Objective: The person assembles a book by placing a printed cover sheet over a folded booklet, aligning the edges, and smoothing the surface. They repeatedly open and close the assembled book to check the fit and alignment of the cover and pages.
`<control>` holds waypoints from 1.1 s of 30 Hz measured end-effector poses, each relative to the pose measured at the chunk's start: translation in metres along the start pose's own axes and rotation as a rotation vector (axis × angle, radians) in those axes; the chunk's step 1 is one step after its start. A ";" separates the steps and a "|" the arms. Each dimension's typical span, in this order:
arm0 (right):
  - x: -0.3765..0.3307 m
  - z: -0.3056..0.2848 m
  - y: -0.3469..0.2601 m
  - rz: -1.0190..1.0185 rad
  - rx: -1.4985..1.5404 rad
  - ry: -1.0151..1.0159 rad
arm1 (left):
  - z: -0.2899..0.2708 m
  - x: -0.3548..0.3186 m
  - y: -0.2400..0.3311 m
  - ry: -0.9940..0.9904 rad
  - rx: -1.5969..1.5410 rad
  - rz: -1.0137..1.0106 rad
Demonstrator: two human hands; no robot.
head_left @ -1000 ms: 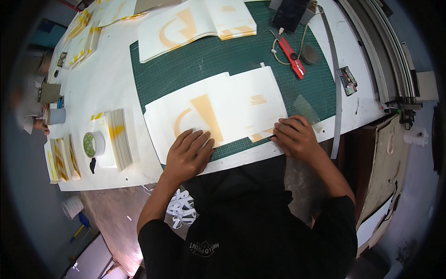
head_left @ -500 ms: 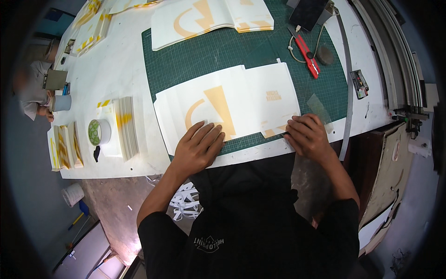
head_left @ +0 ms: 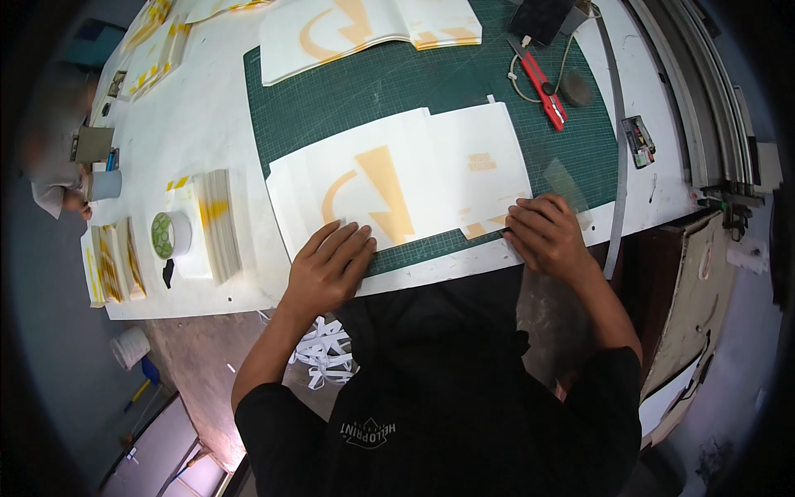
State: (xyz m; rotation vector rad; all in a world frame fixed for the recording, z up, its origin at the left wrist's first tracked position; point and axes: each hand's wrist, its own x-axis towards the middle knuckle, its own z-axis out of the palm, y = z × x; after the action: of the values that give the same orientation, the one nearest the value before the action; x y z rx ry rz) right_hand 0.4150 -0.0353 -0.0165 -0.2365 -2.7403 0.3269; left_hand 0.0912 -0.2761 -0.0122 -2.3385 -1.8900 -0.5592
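A white printed sheet with orange shapes lies flat on the green cutting mat. My left hand rests palm down on the sheet's near left edge, fingers spread. My right hand presses its fingertips on the sheet's near right corner, next to a clear plastic scraper. Neither hand grips anything that I can see.
A second printed sheet lies at the mat's far edge. A red utility knife, a long metal ruler, a tape roll and stacks of folded prints are on the white table. Another person sits at the far left.
The view has shifted slightly; both hands stay pressed on the sheet's near edge, the right hand having slid a little along it.
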 end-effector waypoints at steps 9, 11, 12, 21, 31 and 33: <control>0.002 0.000 -0.001 0.004 -0.001 0.002 | -0.020 -0.022 -0.012 -0.036 -0.054 -0.039; 0.003 -0.001 -0.002 0.008 0.010 -0.005 | -0.021 -0.027 -0.013 -0.037 -0.057 -0.051; 0.004 -0.002 -0.002 0.008 0.014 -0.009 | -0.022 -0.029 -0.012 -0.034 -0.054 -0.057; 0.021 -0.013 -0.013 0.038 0.017 -0.076 | -0.022 -0.034 -0.012 -0.013 -0.073 -0.065; 0.203 0.089 -0.030 0.019 0.294 0.004 | -0.021 -0.037 -0.015 -0.041 -0.072 -0.050; 0.232 0.111 -0.026 0.050 0.294 -0.053 | -0.020 -0.039 -0.014 -0.040 -0.062 -0.048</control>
State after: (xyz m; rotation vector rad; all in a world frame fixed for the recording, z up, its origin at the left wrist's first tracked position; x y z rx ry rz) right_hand 0.1571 -0.0346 -0.0317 -0.2194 -2.6958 0.7513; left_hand 0.0662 -0.3149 -0.0089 -2.3653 -1.9788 -0.5886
